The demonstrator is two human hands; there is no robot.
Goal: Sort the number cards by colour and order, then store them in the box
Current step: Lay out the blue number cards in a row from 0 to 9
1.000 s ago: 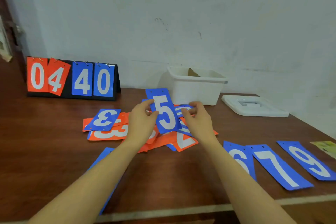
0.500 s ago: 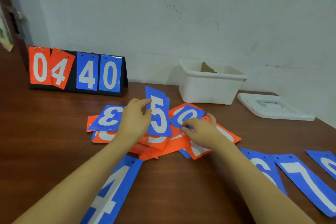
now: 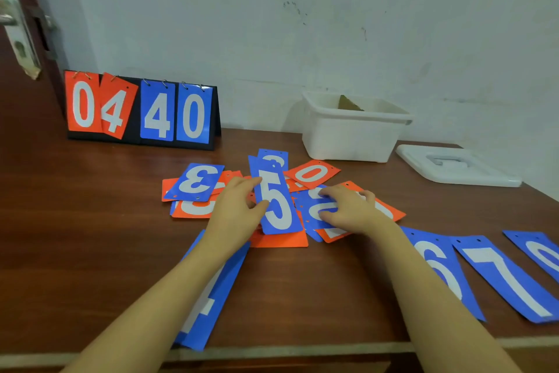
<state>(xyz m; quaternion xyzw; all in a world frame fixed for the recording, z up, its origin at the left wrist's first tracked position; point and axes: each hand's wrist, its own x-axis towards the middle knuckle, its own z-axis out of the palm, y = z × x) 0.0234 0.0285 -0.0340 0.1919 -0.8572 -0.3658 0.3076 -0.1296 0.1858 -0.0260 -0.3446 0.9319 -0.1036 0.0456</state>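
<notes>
The left hand (image 3: 234, 209) sits just left of the frame's centre and pinches the left edge of the blue 5 card (image 3: 276, 200) between thumb and curled fingers, holding it face up above the loose pile of orange and blue number cards (image 3: 281, 239) in the middle of the brown wooden table (image 3: 75, 221). The right hand (image 3: 348, 209), just right of centre, lies on the pile with its fingers bent, gripping a blue card (image 3: 314, 206) whose digit is partly covered; it may be a 2, but that cannot be told for sure. Behind the 5 card another blue card (image 3: 273, 157) peeks out. On the pile's left side lies a blue 3 card (image 3: 196, 182), upside down to the viewer, on top of orange cards, and an orange 0 card (image 3: 311, 174) lies at the pile's upper right. Under the left forearm, at lower centre-left, a blue 4 card (image 3: 211, 291) lies flat near the table's front edge. At lower right, a blue 6 card (image 3: 438, 266), a blue 7 card (image 3: 508, 279) and a further blue card (image 3: 541, 251) cut off by the frame edge lie side by side. The white plastic box (image 3: 351, 130) stands open at upper right of centre against the wall, with its white lid (image 3: 456, 168) lying flat on the table to its right. At upper left stands a flip scoreboard (image 3: 139, 112) showing orange 0 4 and blue 4 0
</notes>
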